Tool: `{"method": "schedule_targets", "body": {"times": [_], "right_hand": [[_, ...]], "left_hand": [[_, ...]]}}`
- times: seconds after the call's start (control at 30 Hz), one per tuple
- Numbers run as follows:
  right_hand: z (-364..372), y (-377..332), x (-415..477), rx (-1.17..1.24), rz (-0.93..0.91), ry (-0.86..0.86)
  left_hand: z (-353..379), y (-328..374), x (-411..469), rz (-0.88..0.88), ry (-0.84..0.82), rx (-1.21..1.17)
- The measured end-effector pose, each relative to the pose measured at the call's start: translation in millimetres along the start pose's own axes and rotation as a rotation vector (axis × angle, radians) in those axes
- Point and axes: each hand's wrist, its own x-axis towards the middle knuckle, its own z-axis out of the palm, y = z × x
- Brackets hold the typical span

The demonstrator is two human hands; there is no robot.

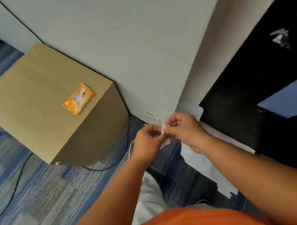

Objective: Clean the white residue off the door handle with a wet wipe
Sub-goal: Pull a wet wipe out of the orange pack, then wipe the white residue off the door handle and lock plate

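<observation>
My left hand (148, 142) and my right hand (183, 129) meet in front of me, low in the view, and pinch a small white wet wipe (163, 129) between their fingertips. Most of the wipe is hidden by the fingers. An orange wet-wipe packet (78, 98) lies on top of a cardboard box (29, 105) to the left. No door handle shows in the view. A dark door or glass panel (271, 94) stands to the right of the grey wall.
A grey wall (132, 45) rises straight ahead, with a small white fitting (151, 116) near its base. A black cable (17, 183) and a thin white cable (130, 149) run over the blue patterned carpet (32, 212). My orange shirt fills the bottom edge.
</observation>
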Motion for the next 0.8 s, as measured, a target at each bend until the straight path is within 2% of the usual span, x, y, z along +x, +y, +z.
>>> {"method": "schedule_targets", "body": {"times": [0.13,0.37,0.57,0.8], "right_hand": [[-102,26,-70,0.035,-0.024,0.153],[-219,46,-168,0.219,-0.082,0.404],[-252,58,-204,0.239,-0.114,0.541],[-247,58,-191,0.124,-0.07,0.518]], "left_hand": [[100,28,-42,0.097,-0.155,0.047],[219,74,-93,0.208,-0.354,0.129],[263,103,-111,0.211,-0.349,0.098],[268,125,-85,0.164,-0.353,0.085]]}}
